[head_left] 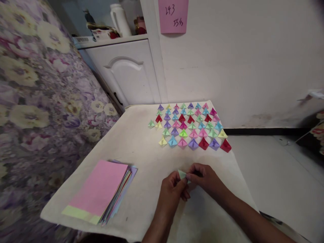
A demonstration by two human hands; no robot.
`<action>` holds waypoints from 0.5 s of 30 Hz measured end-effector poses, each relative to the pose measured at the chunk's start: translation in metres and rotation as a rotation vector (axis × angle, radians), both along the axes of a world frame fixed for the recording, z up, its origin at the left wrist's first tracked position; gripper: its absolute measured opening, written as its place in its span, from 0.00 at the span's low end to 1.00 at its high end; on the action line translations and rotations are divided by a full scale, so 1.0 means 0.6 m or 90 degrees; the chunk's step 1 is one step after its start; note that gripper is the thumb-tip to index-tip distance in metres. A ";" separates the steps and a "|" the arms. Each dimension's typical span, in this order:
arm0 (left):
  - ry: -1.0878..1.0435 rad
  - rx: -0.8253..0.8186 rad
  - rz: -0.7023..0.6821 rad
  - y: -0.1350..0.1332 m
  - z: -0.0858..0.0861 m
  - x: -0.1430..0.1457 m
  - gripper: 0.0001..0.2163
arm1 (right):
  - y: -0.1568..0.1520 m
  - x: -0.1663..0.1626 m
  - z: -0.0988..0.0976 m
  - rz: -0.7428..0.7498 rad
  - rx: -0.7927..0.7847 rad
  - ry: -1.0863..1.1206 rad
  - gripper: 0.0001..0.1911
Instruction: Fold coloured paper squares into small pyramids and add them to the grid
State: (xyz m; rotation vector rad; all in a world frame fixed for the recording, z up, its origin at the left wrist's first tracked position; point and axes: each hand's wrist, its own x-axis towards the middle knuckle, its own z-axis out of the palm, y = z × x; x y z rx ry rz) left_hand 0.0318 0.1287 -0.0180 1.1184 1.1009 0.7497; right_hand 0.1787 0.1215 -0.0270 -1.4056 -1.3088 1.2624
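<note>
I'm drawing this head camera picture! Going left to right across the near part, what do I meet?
Floral fabric, stack of colored paper, left hand, light green paper, right hand, pale floor.

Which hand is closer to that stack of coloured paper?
Left. The left hand is to the right of the paper stack, apart from it; the right hand is farther right, beyond the left hand.

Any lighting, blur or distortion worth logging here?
Head view: diffuse light, soft shadow on the cream tabletop below the right hand; head view: white cabinet door leans, likely wide-angle distortion; head view: right edge blurred, creases in light-green paper indistinct.
</note>
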 end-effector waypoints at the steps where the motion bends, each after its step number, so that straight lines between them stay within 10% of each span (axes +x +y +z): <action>1: -0.003 0.000 0.003 -0.001 -0.001 0.000 0.10 | 0.000 0.000 0.001 -0.005 0.007 -0.009 0.05; 15: -0.052 0.025 0.107 -0.001 0.009 0.000 0.03 | -0.018 -0.010 0.018 -0.090 0.330 -0.200 0.07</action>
